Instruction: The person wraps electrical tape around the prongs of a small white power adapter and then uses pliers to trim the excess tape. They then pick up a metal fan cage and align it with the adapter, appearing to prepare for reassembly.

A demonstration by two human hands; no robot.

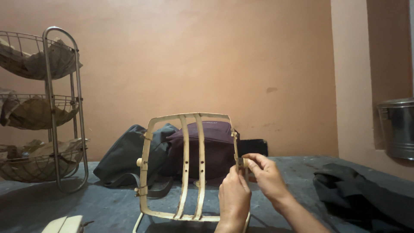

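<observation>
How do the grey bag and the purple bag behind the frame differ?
The grey bag lies slumped to the left, mostly outside the cream frame; the purple bag sits higher and shows through the frame's bars. The grey bag's strap trails on the floor; no strap shows on the purple bag. Both rest on the floor against the wall, touching each other.

Single head view, looking forward and slightly down, close — wall behind
</observation>
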